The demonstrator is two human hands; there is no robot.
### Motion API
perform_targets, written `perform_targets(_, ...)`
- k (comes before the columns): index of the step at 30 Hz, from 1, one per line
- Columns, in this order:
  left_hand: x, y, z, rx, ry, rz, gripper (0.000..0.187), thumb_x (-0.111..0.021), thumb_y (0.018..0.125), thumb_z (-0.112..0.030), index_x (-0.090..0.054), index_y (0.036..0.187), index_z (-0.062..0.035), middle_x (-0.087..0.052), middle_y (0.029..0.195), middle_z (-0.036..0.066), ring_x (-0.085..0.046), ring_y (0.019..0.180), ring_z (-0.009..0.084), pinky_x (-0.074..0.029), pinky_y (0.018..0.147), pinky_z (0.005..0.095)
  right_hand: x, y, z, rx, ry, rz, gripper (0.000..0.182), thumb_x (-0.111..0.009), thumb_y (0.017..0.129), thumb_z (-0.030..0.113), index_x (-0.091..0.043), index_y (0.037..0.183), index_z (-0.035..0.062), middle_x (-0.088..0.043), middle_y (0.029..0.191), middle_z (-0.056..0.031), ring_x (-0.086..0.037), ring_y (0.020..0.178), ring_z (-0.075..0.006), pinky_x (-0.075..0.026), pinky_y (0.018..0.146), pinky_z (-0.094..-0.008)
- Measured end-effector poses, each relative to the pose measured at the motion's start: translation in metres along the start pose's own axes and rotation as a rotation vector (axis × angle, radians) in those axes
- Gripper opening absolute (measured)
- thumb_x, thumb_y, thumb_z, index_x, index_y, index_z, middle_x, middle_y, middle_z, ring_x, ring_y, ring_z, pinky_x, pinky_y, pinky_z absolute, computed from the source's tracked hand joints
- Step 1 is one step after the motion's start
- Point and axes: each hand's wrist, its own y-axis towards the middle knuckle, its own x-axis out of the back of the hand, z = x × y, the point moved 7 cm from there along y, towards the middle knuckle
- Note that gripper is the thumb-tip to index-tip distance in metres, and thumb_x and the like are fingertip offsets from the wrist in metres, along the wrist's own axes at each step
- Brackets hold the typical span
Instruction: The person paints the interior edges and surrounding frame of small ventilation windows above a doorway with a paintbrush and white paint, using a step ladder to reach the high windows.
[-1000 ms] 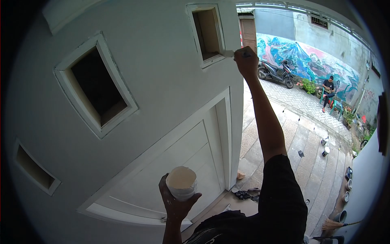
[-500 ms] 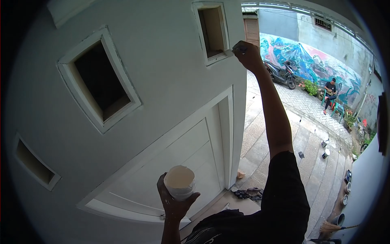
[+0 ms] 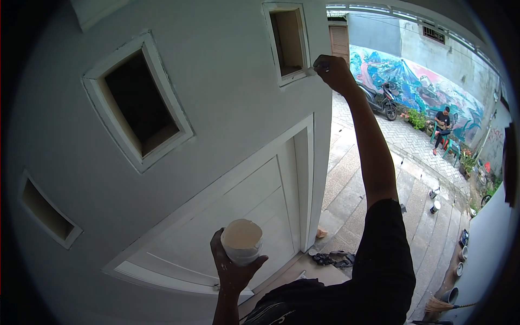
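Note:
My right hand (image 3: 334, 71) is raised high and shut on a paintbrush (image 3: 314, 69), whose tip touches the lower right corner of the white frame of a small wall opening (image 3: 289, 40). My left hand (image 3: 233, 268) is low and holds a white cup of pale paint (image 3: 241, 240) from below. Both hands are in front of a pale grey wall (image 3: 216, 97).
A larger framed opening (image 3: 140, 103) and a slot opening (image 3: 47, 216) sit left on the wall, above a white door (image 3: 254, 216). Below lie a paved yard, paint cans (image 3: 435, 206), a broom (image 3: 441, 306), a parked scooter (image 3: 382, 97) and a seated person (image 3: 443, 127) by a mural.
My right hand with the brush has shifted slightly along the lower right corner of the small opening's frame. The view has drifted a little. The cup hand has stayed put.

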Motion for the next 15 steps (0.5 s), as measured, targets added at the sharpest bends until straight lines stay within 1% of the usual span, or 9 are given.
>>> perform_targets(2, -0.001, -0.002, -0.002, -0.015, 0.021, 0.006, 0.120, -0.102, 0.052, -0.031, -0.031, 0.145, -0.0032, -0.040, 0.139, 0.022, -0.045, 0.130, 0.0403, -0.045, 0.107, 0.0534, 0.002, 0.001, -0.006, -0.001, -0.082, 0.017, 0.011, -0.072, 0.086, 0.009, -0.074, 0.095, 0.0027, -0.074, 0.089, -0.0166, -0.073, 0.084, -0.0302, -0.057, 0.078, -0.0368)
perform_targets(4, 0.000, 0.000, -0.003, -0.033, 0.037, 0.006, 0.120, -0.102, 0.052, -0.030, -0.031, 0.145, -0.0035, -0.040, 0.140, 0.022, -0.045, 0.130, 0.0399, -0.045, 0.107, 0.0529, 0.017, 0.002, 0.005, -0.076, 0.013, -0.057, 0.011, -0.072, 0.087, 0.011, -0.074, 0.095, 0.0029, -0.074, 0.090, -0.0167, -0.073, 0.086, -0.0309, -0.057, 0.079, -0.0376)
perform_targets(5, 0.001, 0.000, -0.003, -0.014, 0.002, -0.003, 0.121, -0.102, 0.052, -0.030, -0.030, 0.145, -0.0037, -0.040, 0.140, 0.022, -0.045, 0.131, 0.0397, -0.045, 0.107, 0.0529, 0.013, 0.004, 0.003, -0.070, 0.013, -0.056, 0.011, -0.072, 0.087, 0.011, -0.074, 0.095, 0.0029, -0.074, 0.090, -0.0167, -0.073, 0.086, -0.0309, -0.057, 0.079, -0.0376)
perform_targets(7, 0.002, -0.003, 0.000, 0.017, -0.032, -0.015, 0.121, -0.102, 0.052, -0.029, -0.030, 0.146, -0.0039, -0.040, 0.140, 0.022, -0.045, 0.131, 0.0395, -0.045, 0.107, 0.0529, -0.003, 0.003, 0.000, -0.003, -0.135, -0.042, 0.010, -0.071, 0.088, 0.008, -0.073, 0.096, 0.0011, -0.076, 0.088, -0.0144, -0.074, 0.082, -0.0255, -0.057, 0.076, -0.0357)
perform_targets(10, 0.003, -0.001, 0.000, -0.027, 0.037, -0.007, 0.122, -0.102, 0.051, -0.029, -0.029, 0.146, -0.0039, -0.039, 0.139, 0.021, -0.045, 0.131, 0.0400, -0.045, 0.107, 0.0532, -0.004, 0.007, -0.005, 0.017, -0.156, 0.014, 0.010, -0.071, 0.088, 0.008, -0.074, 0.095, 0.0016, -0.076, 0.089, -0.0140, -0.074, 0.082, -0.0259, -0.057, 0.076, -0.0358)
perform_targets(11, 0.003, -0.003, 0.002, -0.007, 0.009, -0.012, 0.122, -0.103, 0.051, -0.029, -0.029, 0.146, -0.0038, -0.039, 0.139, 0.021, -0.045, 0.131, 0.0402, -0.045, 0.107, 0.0532, -0.004, 0.004, -0.004, 0.015, -0.158, 0.014, 0.010, -0.071, 0.088, 0.008, -0.074, 0.095, 0.0016, -0.076, 0.089, -0.0140, -0.074, 0.082, -0.0259, -0.057, 0.076, -0.0358)
perform_targets(13, 0.003, 0.000, 0.002, 0.006, -0.024, -0.022, 0.123, -0.103, 0.051, -0.029, -0.029, 0.146, -0.0036, -0.039, 0.139, 0.021, -0.045, 0.131, 0.0404, -0.045, 0.107, 0.0532, 0.005, 0.002, -0.002, -0.033, -0.137, -0.078, 0.011, -0.071, 0.088, 0.009, -0.074, 0.095, 0.0019, -0.076, 0.090, -0.0137, -0.074, 0.083, -0.0257, -0.057, 0.077, -0.0354)
perform_targets(14, 0.003, 0.000, 0.000, 0.012, -0.030, -0.023, 0.123, -0.102, 0.051, -0.030, -0.029, 0.146, -0.0034, -0.039, 0.139, 0.022, -0.045, 0.131, 0.0407, -0.045, 0.107, 0.0533, 0.002, 0.003, -0.003, -0.029, -0.139, -0.076, 0.011, -0.071, 0.088, 0.009, -0.074, 0.095, 0.0019, -0.076, 0.090, -0.0137, -0.074, 0.083, -0.0257, -0.057, 0.077, -0.0354)
perform_targets(15, 0.005, -0.002, 0.000, 0.023, -0.031, -0.019, 0.123, -0.102, 0.051, -0.030, -0.029, 0.146, -0.0031, -0.039, 0.139, 0.022, -0.045, 0.132, 0.0410, -0.045, 0.108, 0.0534, -0.008, -0.001, -0.008, -0.057, -0.152, -0.037, 0.011, -0.071, 0.087, 0.011, -0.074, 0.094, 0.0029, -0.076, 0.090, -0.0139, -0.074, 0.085, -0.0280, -0.057, 0.079, -0.0375)
